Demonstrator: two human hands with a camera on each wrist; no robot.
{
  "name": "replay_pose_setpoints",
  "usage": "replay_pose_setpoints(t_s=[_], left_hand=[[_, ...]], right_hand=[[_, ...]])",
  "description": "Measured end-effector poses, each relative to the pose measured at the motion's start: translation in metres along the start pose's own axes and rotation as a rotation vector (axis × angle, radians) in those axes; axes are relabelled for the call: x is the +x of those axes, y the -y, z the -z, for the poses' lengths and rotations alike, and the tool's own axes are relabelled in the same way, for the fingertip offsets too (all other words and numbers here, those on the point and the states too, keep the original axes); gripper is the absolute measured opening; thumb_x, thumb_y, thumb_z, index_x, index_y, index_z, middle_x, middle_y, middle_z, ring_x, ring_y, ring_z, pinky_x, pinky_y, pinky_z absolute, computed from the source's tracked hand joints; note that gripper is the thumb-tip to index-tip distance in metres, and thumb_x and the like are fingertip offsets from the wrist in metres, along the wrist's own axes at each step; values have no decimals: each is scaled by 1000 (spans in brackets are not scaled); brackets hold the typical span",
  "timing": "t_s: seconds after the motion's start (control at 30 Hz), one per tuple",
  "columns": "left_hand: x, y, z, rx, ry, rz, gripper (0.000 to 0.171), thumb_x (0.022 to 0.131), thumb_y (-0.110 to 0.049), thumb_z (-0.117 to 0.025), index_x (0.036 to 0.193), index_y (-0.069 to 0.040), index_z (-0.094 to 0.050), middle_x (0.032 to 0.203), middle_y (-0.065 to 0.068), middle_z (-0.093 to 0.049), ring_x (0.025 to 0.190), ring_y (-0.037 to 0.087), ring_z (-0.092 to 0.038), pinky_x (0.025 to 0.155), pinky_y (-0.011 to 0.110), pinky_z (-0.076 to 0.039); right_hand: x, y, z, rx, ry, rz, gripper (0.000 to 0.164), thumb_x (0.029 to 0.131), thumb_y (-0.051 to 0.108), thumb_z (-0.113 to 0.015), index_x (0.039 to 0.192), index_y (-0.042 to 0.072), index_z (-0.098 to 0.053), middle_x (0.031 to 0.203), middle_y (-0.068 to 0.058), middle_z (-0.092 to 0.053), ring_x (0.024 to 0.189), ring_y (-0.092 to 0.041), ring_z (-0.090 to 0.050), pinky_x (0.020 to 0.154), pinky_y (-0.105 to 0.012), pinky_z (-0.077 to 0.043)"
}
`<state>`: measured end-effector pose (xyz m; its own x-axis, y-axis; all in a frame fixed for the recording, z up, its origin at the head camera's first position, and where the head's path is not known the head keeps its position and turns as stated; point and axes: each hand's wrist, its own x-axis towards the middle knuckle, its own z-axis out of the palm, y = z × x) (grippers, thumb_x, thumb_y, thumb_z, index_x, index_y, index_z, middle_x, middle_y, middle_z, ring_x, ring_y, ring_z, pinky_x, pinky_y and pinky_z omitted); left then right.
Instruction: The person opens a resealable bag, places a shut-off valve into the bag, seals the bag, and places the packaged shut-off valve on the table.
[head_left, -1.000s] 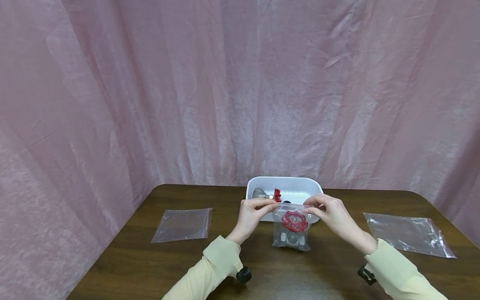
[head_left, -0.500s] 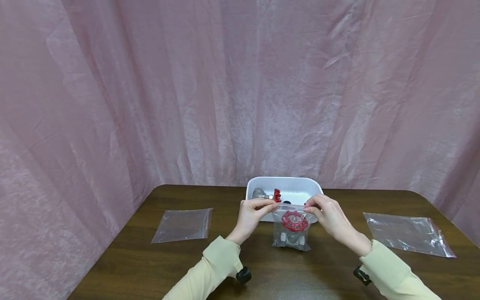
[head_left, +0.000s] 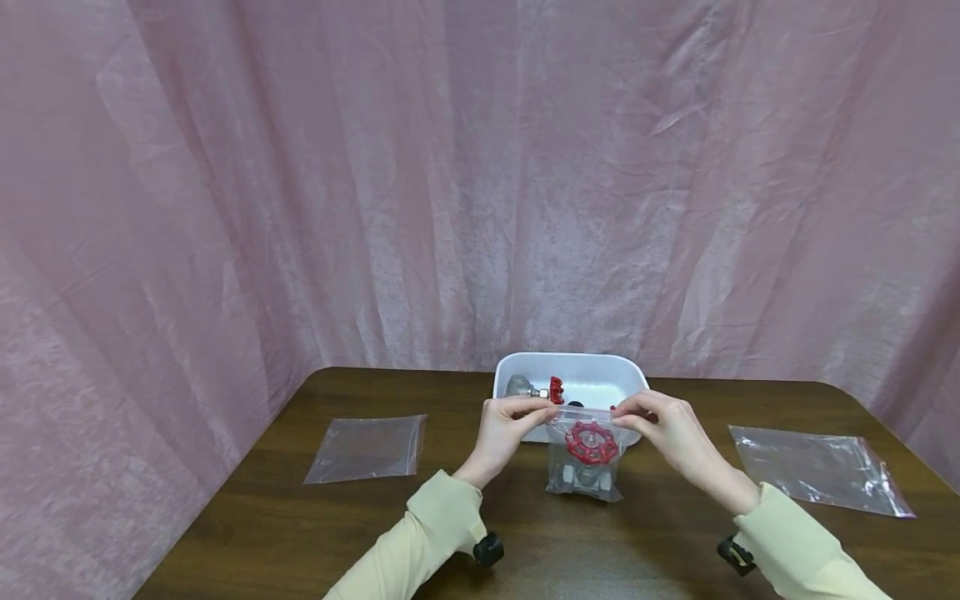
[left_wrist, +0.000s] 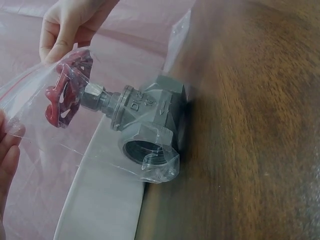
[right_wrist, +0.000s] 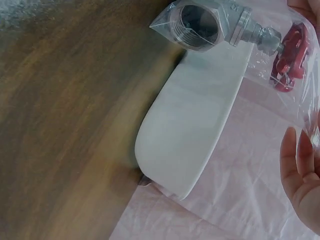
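A grey metal valve [left_wrist: 150,107] with a red handwheel [head_left: 592,443] stands upright inside a clear zip bag [head_left: 555,475] on the table, in front of the white tub. At the bag's top left corner my left hand [head_left: 506,432] pinches the zip edge between thumb and fingers. My right hand [head_left: 667,433] pinches the same edge at the top right corner. Between the two hands the bag's mouth is stretched level above the handwheel. In the right wrist view the valve's threaded opening [right_wrist: 197,24] shows through the plastic.
Behind the bag the white tub [head_left: 570,364] holds another valve [head_left: 534,390] with a red handwheel. One flat clear bag [head_left: 366,450] lies on the left of the wooden table [head_left: 300,533], a larger flat bag [head_left: 821,468] on the right. A pink curtain [head_left: 480,183] hangs behind.
My right hand has slid slightly along the zip edge at the bag's right corner. The left hand keeps its pinch, and the bagged valve stays in place.
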<state>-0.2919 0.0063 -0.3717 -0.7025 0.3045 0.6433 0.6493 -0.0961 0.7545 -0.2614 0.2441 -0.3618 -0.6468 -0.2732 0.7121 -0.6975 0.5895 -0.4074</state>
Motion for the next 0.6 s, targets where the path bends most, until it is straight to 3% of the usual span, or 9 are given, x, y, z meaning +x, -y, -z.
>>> replay_pose_setpoints(t_s=[0.27,0.6], left_hand=[[0,-1,1,30,8,22,13,81,1,-65,90,9,-68,85,11,-67,75,16,-62,65,31,-50],[0,0,0,33,-2,14,12,80,1,-66,90,7,-69,85,9,-67,74,15,-62,63,30,-50]], right_hand=[[-6,-3,5,12,35,-114,14,73,1,-72,83,10,-67,79,6,-62,65,-6,-54,56,-26,-45],[-8,-5,6,14,17,-88,18,70,-3,-73,77,11,-63,73,9,-59,62,-5,-53,55,-20,-43]])
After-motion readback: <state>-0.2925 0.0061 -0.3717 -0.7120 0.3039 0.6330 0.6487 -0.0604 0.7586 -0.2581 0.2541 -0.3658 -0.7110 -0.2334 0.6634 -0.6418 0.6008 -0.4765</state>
